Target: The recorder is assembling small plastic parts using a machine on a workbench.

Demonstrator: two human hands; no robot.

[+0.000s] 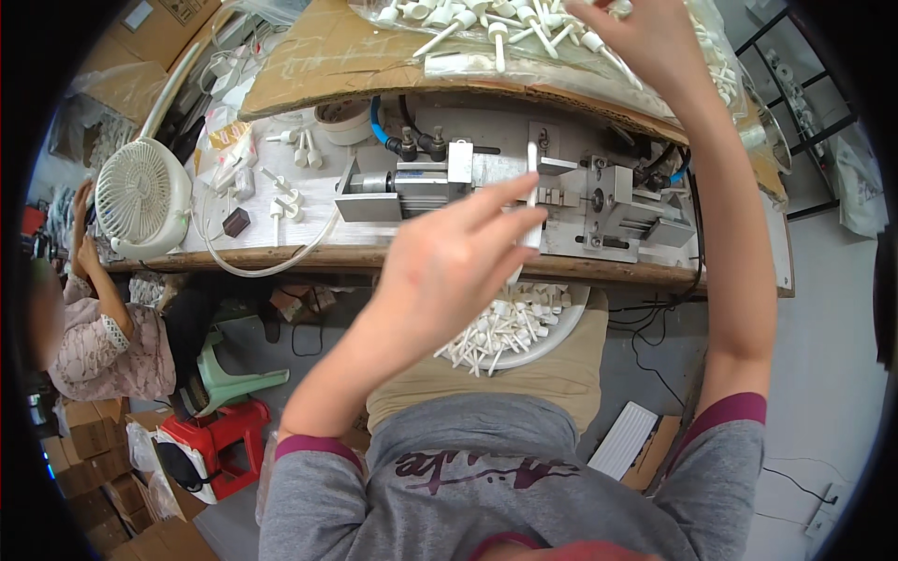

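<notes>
My left hand (449, 248) is above the front edge of the bench, its fingers closed on a slim white plastic piece (532, 173) that stands up past the fingertips. The lower end of that piece is partly hidden by the fingers. My right hand (645, 42) is stretched over a heap of white plastic stemmed caps (499, 42), each with a thin stem and a wider round head. Its thumb shows, but the other fingertips run out of the top of the picture. A metal clamping fixture (613, 201) with sliding blocks lies beyond my left hand.
Cardboard (327, 75) carries the heap. A white bowl (571, 327) of similar pieces rests on my lap. Left on the bench are a white fan (143, 198), a tape roll (342, 122), loose caps and a clear hose (271, 269). Another person (112, 341) sits at far left.
</notes>
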